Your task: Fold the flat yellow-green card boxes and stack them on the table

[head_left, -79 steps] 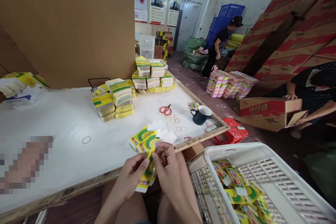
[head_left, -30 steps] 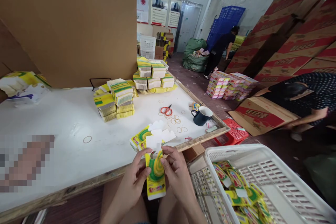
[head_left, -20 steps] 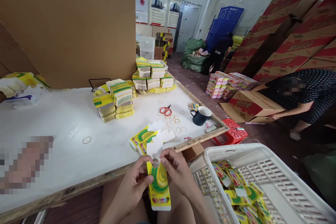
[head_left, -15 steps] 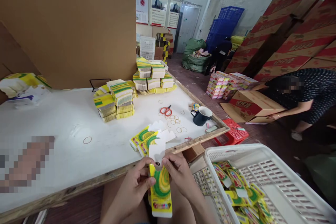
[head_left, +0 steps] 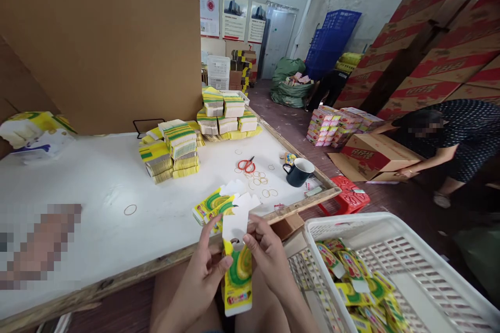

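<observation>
A small yellow and green printed carton (head_left: 239, 278), its white flap standing up, is between my two hands over my lap. My left hand (head_left: 205, 265) grips its left side, thumb on the front and index finger raised beside the flap. On the other edge, my right hand (head_left: 269, 252) pinches near the top opening with the thumb in front. Just beyond, flat cartons (head_left: 211, 203) of the same print lie in a small pile at the table edge. To the right, a white plastic basket (head_left: 375, 221) holds several such cartons.
Bundled carton stacks (head_left: 177, 140) stand on the white table (head_left: 97, 171). Red-handled scissors (head_left: 247, 165), rubber bands and a dark mug (head_left: 299, 171) lie toward its right corner. A red stool (head_left: 347, 192) is beyond; a person (head_left: 449, 130) bends over a cardboard box (head_left: 375, 152).
My left index finger has lifted off the carton's top edge and now points up by the flap. My right fingers have shifted a little upward. The carton has tilted slightly.
</observation>
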A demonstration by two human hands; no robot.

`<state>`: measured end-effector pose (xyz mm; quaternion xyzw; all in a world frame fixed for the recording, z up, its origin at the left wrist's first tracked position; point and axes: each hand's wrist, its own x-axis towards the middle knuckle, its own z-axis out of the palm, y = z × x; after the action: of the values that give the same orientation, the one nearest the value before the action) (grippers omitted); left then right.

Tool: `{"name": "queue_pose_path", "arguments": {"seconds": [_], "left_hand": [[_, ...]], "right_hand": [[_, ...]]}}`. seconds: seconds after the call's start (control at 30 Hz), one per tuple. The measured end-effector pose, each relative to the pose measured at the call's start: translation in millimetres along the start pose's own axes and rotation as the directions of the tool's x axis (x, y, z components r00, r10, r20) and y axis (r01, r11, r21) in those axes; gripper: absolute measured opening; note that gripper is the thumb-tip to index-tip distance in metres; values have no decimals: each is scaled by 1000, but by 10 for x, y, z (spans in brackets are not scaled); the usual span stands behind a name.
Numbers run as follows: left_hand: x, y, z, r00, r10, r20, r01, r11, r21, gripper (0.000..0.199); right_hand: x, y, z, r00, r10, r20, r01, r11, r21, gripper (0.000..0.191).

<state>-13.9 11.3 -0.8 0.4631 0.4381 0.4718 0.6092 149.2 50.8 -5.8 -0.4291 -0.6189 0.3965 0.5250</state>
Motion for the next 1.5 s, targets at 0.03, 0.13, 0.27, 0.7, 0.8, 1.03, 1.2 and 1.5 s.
{"name": "queue_pose_path", "arguments": {"seconds": [0.03,0.13,0.27,0.7,0.8,1.03,1.2,1.5], "left_hand": [[2,0,-8,1000,4,8,-5,1000,18,65],[14,-6,-34,1000,26,12,-27,995,99,44],[41,-14,-52,998,52,-29,-45,982,182,40],[18,31,-102,997,11,77,-17,996,84,50],[32,41,-85,999,15,41,-17,999,50,51],[49,15,-56,1000,16,13,-17,999,50,48],[64,-14,-67,1000,18,3,-18,996,85,48],[69,-31,-67,1000,3,-1,-3,997,83,48]], "right_hand": [[1,0,-23,998,-20,60,22,999,-24,24],[-4,-16,-117,987,-67,144,77,995,-65,29],[-28,-90,-173,973,90,214,-70,993,-98,27],[16,-131,-22,964,198,179,-160,965,-208,28],[-2,-127,-5,973,180,144,-135,951,-278,34],[-34,-143,23,967,199,160,-134,929,-346,34],[-31,-138,46,972,178,152,-103,909,-403,39],[-34,-100,22,950,239,202,-121,875,-468,36]]}}
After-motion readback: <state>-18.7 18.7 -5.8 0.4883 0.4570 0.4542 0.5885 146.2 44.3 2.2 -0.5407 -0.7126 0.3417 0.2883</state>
